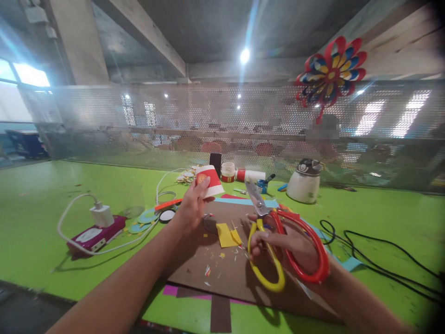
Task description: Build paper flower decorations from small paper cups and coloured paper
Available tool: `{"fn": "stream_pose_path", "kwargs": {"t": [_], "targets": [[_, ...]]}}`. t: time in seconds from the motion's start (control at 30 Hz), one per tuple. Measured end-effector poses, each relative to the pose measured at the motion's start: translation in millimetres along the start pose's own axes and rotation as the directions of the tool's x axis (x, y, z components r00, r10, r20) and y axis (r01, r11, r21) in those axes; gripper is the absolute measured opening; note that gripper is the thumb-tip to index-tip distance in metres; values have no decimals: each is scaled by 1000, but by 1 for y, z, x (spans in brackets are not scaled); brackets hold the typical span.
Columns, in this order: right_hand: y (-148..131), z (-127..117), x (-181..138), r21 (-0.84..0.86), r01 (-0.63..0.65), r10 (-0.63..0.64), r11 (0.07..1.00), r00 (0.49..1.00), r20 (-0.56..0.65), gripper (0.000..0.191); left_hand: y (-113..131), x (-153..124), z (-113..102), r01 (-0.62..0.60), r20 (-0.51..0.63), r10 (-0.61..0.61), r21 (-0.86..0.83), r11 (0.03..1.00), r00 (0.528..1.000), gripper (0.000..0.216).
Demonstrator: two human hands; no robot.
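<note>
My left hand (195, 204) grips a red and white paper cup (212, 180), tipped upside down with its rim toward the lower right. In my right hand (278, 241) is a pair of scissors (260, 206) with one yellow and one red handle loop. My fingers pass through the loops, and the blades point up and slightly left, looking closed together. Below both hands lies a brown board (194, 273) strewn with small paper scraps. On it is a piece of yellow paper (227, 235).
A purple power strip (100, 236) with a white charger stands at left. Behind the board are a stack of paper cups (228, 171), a lying cup (253, 176) and a blue paint jar (262, 186). A white kettle-like pot (303, 183) and black cables (368, 250) are at right.
</note>
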State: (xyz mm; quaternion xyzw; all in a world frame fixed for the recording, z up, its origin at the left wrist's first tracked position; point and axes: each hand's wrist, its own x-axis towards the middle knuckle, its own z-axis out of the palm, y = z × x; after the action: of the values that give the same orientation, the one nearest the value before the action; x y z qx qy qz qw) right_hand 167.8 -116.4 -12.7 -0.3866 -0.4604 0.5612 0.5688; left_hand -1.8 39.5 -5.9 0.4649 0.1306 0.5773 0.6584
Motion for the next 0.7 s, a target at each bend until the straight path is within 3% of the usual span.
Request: {"fn": "stream_pose_path", "kwargs": {"t": [0.2, 0.37, 0.53, 0.7], "targets": [[5, 7, -6, 48, -34, 28, 998, 992, 122, 31, -1, -1, -1, 103, 8, -103, -82, 991, 995, 31], [16, 10, -11, 190, -248, 217, 950, 961, 169, 48, 2, 0, -1, 96, -23, -100, -143, 985, 995, 39], [20, 14, -14, 97, -183, 156, 978, 959, 238, 59, 6, 4, -1, 64, -44, -77, -248, 967, 996, 40], [22, 18, -17, 16, -190, 185, 982, 968, 171, 62, 9, 2, 2, 87, -27, -99, -278, 957, 995, 36]]}}
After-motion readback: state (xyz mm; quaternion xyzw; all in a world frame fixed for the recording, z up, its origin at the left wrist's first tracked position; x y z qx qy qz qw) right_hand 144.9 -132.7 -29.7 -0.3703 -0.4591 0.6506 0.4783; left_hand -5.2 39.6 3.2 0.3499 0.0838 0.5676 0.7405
